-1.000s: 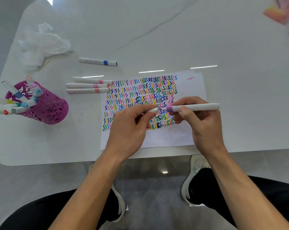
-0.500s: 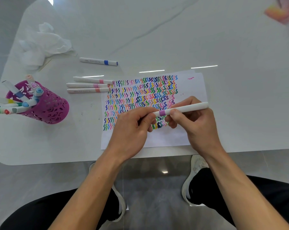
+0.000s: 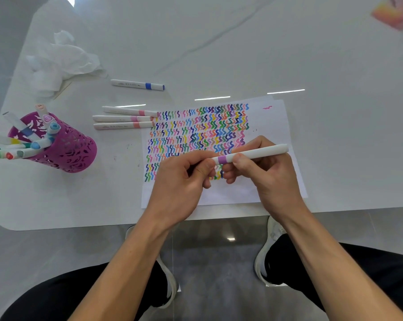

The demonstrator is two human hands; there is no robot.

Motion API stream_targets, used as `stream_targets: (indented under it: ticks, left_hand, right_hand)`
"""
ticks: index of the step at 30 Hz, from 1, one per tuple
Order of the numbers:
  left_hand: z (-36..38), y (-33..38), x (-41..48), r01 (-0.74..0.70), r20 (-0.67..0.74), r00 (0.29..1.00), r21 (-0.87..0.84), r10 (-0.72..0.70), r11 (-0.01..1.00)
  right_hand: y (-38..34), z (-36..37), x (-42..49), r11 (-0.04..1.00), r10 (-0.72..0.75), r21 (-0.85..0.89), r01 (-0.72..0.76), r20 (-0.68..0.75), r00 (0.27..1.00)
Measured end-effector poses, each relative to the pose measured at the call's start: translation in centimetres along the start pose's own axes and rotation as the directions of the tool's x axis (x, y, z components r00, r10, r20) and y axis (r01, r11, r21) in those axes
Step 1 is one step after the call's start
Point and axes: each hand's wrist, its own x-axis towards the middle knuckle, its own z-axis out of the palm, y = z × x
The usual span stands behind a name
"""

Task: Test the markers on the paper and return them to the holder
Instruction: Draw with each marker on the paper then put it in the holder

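A white marker with a purple band (image 3: 253,154) lies across both hands above the paper (image 3: 272,126). My right hand (image 3: 267,172) grips its barrel just right of the band. My left hand (image 3: 184,181) pinches the marker's left end, which is hidden under the fingers. The paper carries many rows of coloured squiggles. The purple perforated holder (image 3: 66,149) stands tilted at the left with several markers in it. Three pink-banded markers (image 3: 124,118) lie side by side left of the paper. A blue-banded marker (image 3: 138,85) lies further back.
Crumpled white tissue (image 3: 59,59) sits at the far left of the white marble table (image 3: 219,42). A blurred pink and orange object (image 3: 392,12) is at the far right corner. The table's front edge runs just below my hands, with my legs and shoes beneath.
The marker has shifted left and tilted, its right end lifting a little. Both hands have closed in together over the paper's lower rows.
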Motion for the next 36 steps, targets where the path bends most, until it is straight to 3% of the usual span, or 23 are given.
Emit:
stream_targets:
  ticks: [5,20,31,36]
  left_hand:
    - [-0.6,0.3,0.0,0.016,0.009,1.0,-0.05,-0.015,0.999]
    - [-0.8,0.7,-0.3,-0.005,-0.021,1.0,0.013,0.005,1.0]
    - [-4.7,1.5,-0.3,-0.14,-0.302,0.946,-0.049,0.119,0.989]
    - [-7.0,1.7,-0.7,-0.263,-0.45,0.855,0.052,0.258,0.963]
  right_hand:
    - [0.0,0.3,0.1,1.0,-0.009,0.014,0.009,0.025,1.0]
    - [0.1,0.0,0.3,0.995,0.048,-0.091,-0.042,0.057,0.997]
    - [0.8,-1.5,1.2,0.985,-0.015,-0.173,-0.012,-0.156,0.988]
    - [1.4,-1.8,1.2,0.974,-0.039,-0.228,-0.003,-0.18,0.983]
